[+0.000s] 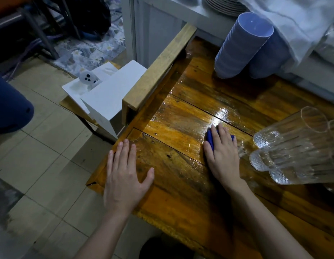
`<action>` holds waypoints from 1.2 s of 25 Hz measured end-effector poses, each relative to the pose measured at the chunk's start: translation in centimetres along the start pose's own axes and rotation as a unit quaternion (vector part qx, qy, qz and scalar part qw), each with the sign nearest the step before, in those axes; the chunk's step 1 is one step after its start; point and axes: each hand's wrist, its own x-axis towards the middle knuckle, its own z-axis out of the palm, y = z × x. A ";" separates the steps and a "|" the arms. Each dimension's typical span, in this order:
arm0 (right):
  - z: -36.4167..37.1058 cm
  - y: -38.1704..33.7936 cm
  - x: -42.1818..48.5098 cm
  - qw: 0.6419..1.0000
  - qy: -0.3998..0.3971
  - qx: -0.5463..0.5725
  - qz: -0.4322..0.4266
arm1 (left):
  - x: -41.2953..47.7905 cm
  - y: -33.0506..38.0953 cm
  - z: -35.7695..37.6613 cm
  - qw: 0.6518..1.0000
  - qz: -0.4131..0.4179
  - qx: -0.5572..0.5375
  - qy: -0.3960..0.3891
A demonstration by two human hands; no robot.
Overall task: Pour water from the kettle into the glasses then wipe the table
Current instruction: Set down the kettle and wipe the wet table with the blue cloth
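Lying under the straight fingers of the right hand [221, 152], a blue cloth [210, 137] is pressed onto the wet wooden table [181, 193]. The left hand [125, 172] is laid flat and open on the table edge, nothing held. Clear glasses [293, 146] are grouped just right of the right hand; stacked blue cups [242, 45] are seen beyond it.

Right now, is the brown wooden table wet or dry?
Wet: the brown wooden table glistens with water around the right hand and its blue cloth.

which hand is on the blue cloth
The right hand: it presses the cloth onto the table; the left hand lies flat on bare wood.
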 end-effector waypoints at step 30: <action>-1.0 0.5 -4.5 0.996 -0.065 -0.037 -0.057 | 0.1 0.0 0.0 1.000 0.003 0.002 0.007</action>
